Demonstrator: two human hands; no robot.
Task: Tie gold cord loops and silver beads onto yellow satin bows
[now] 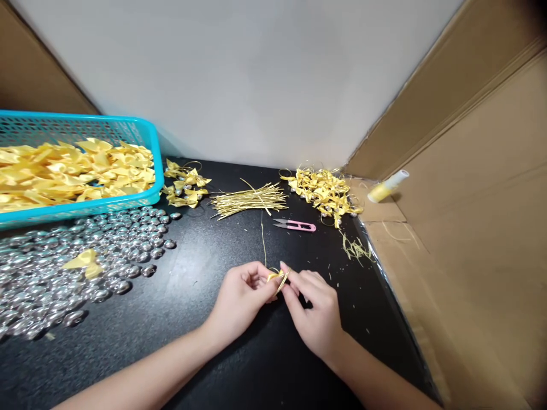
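My left hand [239, 302] is closed around a small yellow ribbon bow [272, 277], most of it hidden by the fingers. Thumb and forefinger of my right hand [316, 313] pinch a loop of gold cord [282, 281] right beside the bow, and the two hands nearly touch. A thin thread [264, 242] runs from my left fingers away over the black table. Beyond the hands lie pink-handled thread snips [294, 225] and a bundle of gold cords [250, 200].
At left stands a turquoise basket [156, 154] of yellow bows, with many silver beads [102, 273] before it. Small piles of bows with loops [322, 191] lie at the back. Thread scraps [356, 249] and a yellow-and-white thread tube [388, 187] are at right, near cardboard walls.
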